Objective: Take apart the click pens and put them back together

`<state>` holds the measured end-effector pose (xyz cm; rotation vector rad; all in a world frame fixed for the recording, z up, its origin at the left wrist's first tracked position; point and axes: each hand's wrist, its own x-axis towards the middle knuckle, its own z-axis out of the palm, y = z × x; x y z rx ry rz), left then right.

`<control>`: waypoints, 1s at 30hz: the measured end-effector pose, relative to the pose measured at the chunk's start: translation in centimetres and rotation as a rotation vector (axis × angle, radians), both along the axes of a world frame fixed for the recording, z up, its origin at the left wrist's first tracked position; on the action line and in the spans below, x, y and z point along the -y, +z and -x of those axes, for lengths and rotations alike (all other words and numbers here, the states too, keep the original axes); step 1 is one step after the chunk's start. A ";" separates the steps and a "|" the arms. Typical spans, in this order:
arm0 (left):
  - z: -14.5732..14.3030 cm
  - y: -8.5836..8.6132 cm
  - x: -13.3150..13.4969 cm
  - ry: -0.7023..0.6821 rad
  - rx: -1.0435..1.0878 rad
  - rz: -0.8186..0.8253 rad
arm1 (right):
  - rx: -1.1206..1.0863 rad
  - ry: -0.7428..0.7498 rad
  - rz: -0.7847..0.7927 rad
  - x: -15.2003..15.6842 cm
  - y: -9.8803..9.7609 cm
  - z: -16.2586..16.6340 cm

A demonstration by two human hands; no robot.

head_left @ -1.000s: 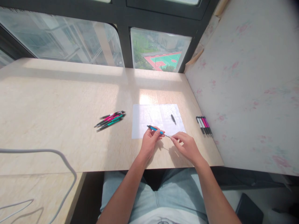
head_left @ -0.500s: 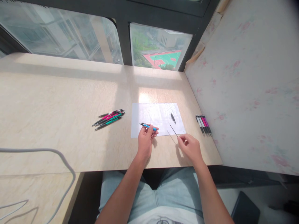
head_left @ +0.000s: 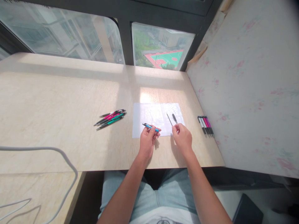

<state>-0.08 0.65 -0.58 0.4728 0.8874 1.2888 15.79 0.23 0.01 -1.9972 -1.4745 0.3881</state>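
Observation:
Over the front edge of a white sheet of paper (head_left: 149, 113), my left hand (head_left: 147, 138) is closed on a blue pen barrel (head_left: 153, 128) with a black clip end pointing left. My right hand (head_left: 182, 137) pinches a thin dark pen refill (head_left: 169, 118) by its near end; its far end points up and left over the paper. Just beyond the right fingertips, a short black grip piece of a pen (head_left: 174, 117) lies on the paper. The two hands are apart.
Several pens (head_left: 111, 119), pink, green and black, lie in a loose pile left of the paper. Against the wall at right, several pens (head_left: 206, 126) lie side by side. A grey cable (head_left: 63, 154) loops over the table (head_left: 70, 102) at left. Windows stand behind.
My right hand has moved forward and left with the refill, now over the paper and close to the black grip piece. My left hand still holds the blue barrel, almost unmoved.

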 end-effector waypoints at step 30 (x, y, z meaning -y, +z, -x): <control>-0.1 -0.7 0.5 0.043 -0.377 -0.140 | -0.738 0.010 0.007 2.1 1.0 2.0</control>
